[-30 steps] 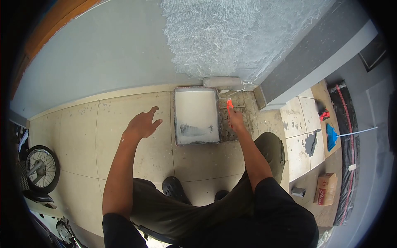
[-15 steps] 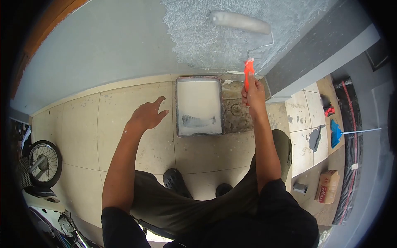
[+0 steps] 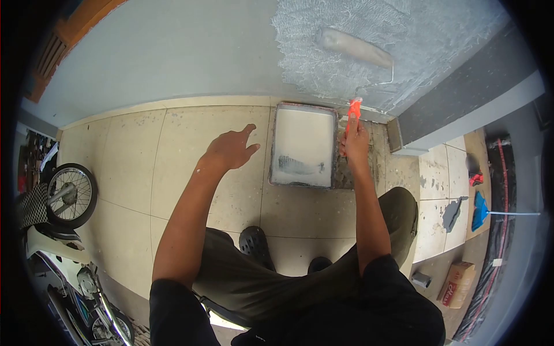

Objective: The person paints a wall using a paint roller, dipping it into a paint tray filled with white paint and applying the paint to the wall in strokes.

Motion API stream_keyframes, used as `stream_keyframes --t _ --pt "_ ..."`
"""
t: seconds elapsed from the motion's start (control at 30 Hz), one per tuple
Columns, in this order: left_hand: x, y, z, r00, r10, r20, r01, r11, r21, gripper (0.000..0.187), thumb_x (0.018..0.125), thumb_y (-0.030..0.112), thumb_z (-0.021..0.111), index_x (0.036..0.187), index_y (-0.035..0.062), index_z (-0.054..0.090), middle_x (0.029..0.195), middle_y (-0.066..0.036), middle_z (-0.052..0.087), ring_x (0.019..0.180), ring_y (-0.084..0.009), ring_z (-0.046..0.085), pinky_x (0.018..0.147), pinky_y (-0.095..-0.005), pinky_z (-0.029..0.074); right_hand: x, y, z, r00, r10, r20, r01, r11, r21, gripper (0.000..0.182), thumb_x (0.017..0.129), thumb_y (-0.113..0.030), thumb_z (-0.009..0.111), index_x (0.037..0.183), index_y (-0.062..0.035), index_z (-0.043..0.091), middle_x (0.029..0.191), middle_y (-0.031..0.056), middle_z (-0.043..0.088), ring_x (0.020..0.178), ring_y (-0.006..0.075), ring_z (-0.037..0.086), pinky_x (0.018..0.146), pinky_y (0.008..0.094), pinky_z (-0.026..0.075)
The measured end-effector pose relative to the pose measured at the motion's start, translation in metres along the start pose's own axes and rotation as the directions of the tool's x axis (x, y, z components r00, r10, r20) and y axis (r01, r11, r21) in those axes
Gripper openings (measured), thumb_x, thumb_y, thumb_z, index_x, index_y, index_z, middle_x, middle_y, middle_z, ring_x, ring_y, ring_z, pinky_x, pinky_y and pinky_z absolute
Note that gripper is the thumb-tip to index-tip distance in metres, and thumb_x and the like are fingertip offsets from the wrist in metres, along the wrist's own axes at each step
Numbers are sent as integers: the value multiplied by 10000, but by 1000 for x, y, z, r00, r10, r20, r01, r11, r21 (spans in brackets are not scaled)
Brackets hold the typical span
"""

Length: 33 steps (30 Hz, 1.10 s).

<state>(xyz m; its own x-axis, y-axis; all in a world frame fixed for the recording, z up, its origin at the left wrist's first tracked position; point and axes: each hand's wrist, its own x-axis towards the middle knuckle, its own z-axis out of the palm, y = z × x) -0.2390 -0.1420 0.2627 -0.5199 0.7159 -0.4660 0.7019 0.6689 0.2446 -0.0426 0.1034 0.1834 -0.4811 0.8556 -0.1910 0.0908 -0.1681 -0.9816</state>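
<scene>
My right hand [image 3: 355, 140] is wrapped round the orange handle of a paint roller [image 3: 356, 48]. The roller's pale sleeve, a little blurred, lies over the wet, streaky paint on the grey wall [image 3: 202, 52]. My left hand [image 3: 229, 150] hovers empty over the tiles, fingers apart, left of the paint tray [image 3: 302, 138]. White paint fills most of the tray, with a dark streaked patch near its close end.
A motorbike wheel [image 3: 70, 195] and other bike parts are at the left. On the right are a grey pillar [image 3: 461, 98], a blue broom head [image 3: 479, 211], a cardboard box [image 3: 459, 284] and a grey cup-like object [image 3: 422, 279]. My feet stand below the tray.
The view has shifted left, so the tray and wall appear further right. The roller sits slightly lower in view, still in my right hand. My left hand remains empty and spread.
</scene>
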Motion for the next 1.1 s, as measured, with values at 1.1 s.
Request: stream_keyframes --t 1.1 --pt "22 -2 8 997 83 -12 -83 996 -44 565 1014 384 509 1496 117 382 1097 -189 703 1104 -363 643 972 -484 503 -8 1 61 992 -119 50 124 986 -110 407 1057 -418 479 918 -39 536 501 2 422 341 105 425 314 291 343"
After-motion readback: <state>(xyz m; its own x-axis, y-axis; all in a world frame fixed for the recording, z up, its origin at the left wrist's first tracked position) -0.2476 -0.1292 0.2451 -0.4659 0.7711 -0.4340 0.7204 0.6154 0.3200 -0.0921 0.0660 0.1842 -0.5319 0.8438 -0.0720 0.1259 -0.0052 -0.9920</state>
